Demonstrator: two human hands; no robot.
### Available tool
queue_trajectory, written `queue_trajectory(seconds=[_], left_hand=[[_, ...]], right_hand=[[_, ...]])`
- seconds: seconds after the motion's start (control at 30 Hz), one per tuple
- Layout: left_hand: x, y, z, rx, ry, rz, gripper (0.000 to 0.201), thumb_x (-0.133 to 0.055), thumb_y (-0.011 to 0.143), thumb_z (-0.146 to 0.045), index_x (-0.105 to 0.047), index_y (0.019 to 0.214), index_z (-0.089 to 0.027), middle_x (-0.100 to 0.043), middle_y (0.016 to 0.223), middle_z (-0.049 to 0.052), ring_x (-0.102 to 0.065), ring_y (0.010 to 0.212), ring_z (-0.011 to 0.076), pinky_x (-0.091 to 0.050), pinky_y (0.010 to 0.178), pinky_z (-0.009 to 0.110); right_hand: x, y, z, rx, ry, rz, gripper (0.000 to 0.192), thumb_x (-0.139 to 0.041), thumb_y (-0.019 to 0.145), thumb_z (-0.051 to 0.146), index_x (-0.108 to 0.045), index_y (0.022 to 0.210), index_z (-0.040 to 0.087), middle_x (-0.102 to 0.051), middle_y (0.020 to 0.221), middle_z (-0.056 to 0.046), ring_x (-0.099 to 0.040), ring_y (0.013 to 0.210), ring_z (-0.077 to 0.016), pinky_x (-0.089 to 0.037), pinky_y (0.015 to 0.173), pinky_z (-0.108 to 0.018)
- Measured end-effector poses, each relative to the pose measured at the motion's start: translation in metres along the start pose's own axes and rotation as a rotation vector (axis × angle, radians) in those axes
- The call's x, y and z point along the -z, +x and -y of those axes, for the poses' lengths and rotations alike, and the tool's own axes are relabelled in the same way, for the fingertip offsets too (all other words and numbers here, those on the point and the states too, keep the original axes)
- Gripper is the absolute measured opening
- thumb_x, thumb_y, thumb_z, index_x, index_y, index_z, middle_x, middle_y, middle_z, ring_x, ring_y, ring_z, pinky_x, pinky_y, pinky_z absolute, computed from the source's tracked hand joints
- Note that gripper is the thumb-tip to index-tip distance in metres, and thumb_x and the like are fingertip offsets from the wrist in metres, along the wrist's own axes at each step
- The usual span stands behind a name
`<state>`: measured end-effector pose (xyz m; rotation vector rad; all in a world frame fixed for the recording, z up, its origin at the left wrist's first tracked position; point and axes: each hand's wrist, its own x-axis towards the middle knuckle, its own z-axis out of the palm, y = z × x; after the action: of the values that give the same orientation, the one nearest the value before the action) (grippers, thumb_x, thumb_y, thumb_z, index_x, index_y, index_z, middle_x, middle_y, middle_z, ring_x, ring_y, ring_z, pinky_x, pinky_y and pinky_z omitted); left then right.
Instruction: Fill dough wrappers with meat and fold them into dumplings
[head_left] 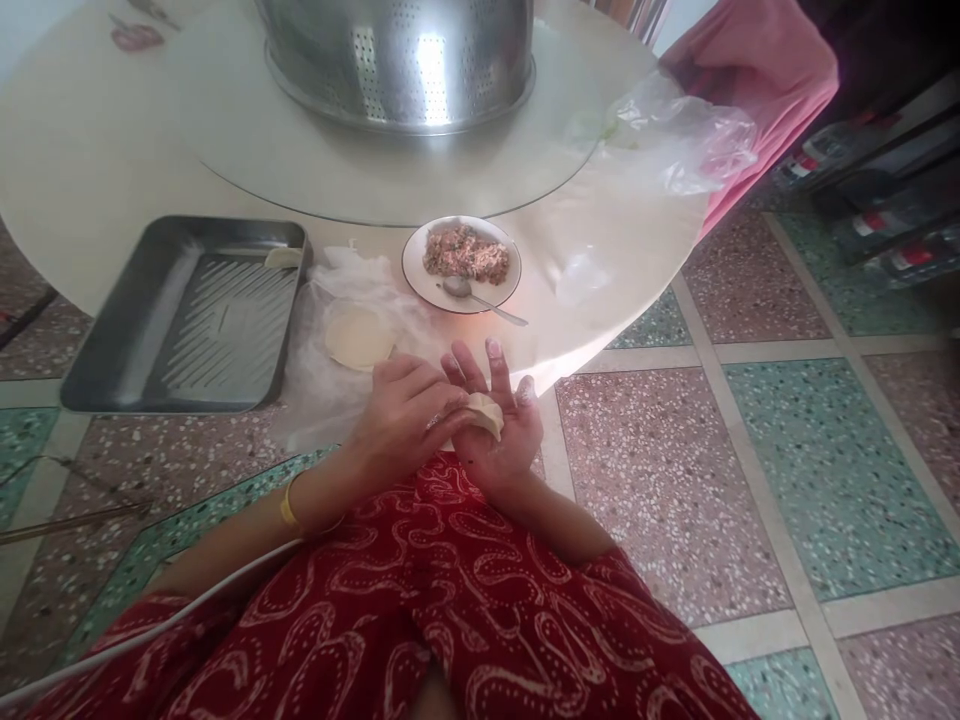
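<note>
A folded dumpling [486, 415] lies across the palm of my right hand [506, 445], whose floury fingers are spread and stretched out. My left hand [409, 410] is closed on the dumpling's left end, which its fingers partly hide. Just beyond my left hand, a round dumpling wrapper [360, 338] lies on a floury plastic bag [307, 350]. Past my right hand stands a white plate [411, 265] of minced filling [465, 252], with a metal spoon [487, 300] resting in it, handle over the rim.
To the left, a dark metal tray [169, 310] holds another dumpling [283, 258] in its far right corner. A large perforated steel pot [397, 60] stands on the glass turntable [225, 140]. Clear plastic bags [675, 140] lie at the right, near pink cloth [757, 70].
</note>
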<state>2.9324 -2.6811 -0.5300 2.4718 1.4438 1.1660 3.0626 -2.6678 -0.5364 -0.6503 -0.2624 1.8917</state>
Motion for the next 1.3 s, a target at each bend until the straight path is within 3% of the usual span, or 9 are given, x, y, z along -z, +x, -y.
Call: queue_trajectory(seconds=[0.13, 0.3, 0.67, 0.9, 1.07, 1.3], left_hand=[[0.001, 0.001, -0.001, -0.022, 0.033, 0.051, 0.012, -0.056, 0.094, -0.030, -0.058, 0.083, -0.024, -0.065, 0.079, -0.002, -0.059, 0.077, 0.0179, -0.045, 0.075, 0.039], [0.002, 0.003, -0.003, -0.059, 0.049, 0.021, 0.005, -0.059, 0.092, -0.029, -0.056, 0.096, -0.028, -0.064, 0.081, -0.002, -0.059, 0.075, 0.0187, -0.045, 0.073, 0.040], [-0.002, 0.003, -0.002, -0.123, 0.009, 0.026, 0.005, -0.057, 0.093, -0.025, -0.052, 0.096, -0.026, -0.061, 0.082, -0.001, -0.054, 0.078, 0.0192, -0.042, 0.074, 0.038], [-0.002, 0.007, -0.002, -0.189, 0.023, 0.084, 0.002, -0.053, 0.095, -0.023, -0.052, 0.094, -0.026, -0.060, 0.083, 0.000, -0.054, 0.078, 0.0191, -0.039, 0.072, 0.037], [0.000, 0.007, 0.001, -0.167, 0.037, 0.125, 0.004, -0.053, 0.095, -0.028, -0.054, 0.093, -0.025, -0.060, 0.086, 0.000, -0.054, 0.084, 0.0206, -0.038, 0.075, 0.038], [0.004, 0.016, 0.001, -0.302, 0.033, 0.150, 0.009, -0.050, 0.097, -0.026, -0.057, 0.094, -0.027, -0.058, 0.082, 0.000, -0.049, 0.081, 0.0206, -0.034, 0.074, 0.037]], right_hand=[[0.001, 0.000, -0.001, -0.012, 0.017, 0.015, 0.043, -0.028, 0.093, 0.050, -0.062, 0.113, 0.033, -0.073, 0.115, -0.001, -0.066, 0.107, -0.0151, -0.047, 0.103, -0.042], [0.002, 0.000, -0.002, 0.003, 0.000, 0.015, 0.045, -0.034, 0.090, 0.055, -0.060, 0.118, 0.031, -0.072, 0.117, -0.004, -0.064, 0.110, -0.0192, -0.044, 0.105, -0.049], [-0.006, -0.005, 0.004, -0.098, -0.019, -0.044, 0.047, -0.027, 0.090, 0.051, -0.058, 0.120, 0.031, -0.072, 0.117, -0.002, -0.064, 0.110, -0.0176, -0.044, 0.105, -0.045], [-0.002, -0.003, 0.003, -0.115, 0.047, 0.003, 0.045, -0.026, 0.092, 0.047, -0.062, 0.113, 0.030, -0.075, 0.110, -0.002, -0.066, 0.106, -0.0153, -0.046, 0.104, -0.042], [0.001, -0.003, 0.003, -0.125, 0.019, 0.041, 0.043, -0.031, 0.091, 0.048, -0.062, 0.115, 0.030, -0.072, 0.118, -0.004, -0.065, 0.108, -0.0170, -0.048, 0.100, -0.043], [-0.002, -0.003, 0.003, -0.165, 0.050, 0.021, 0.047, -0.021, 0.094, 0.042, -0.062, 0.114, 0.029, -0.074, 0.109, -0.003, -0.066, 0.104, -0.0158, -0.050, 0.097, -0.040]])
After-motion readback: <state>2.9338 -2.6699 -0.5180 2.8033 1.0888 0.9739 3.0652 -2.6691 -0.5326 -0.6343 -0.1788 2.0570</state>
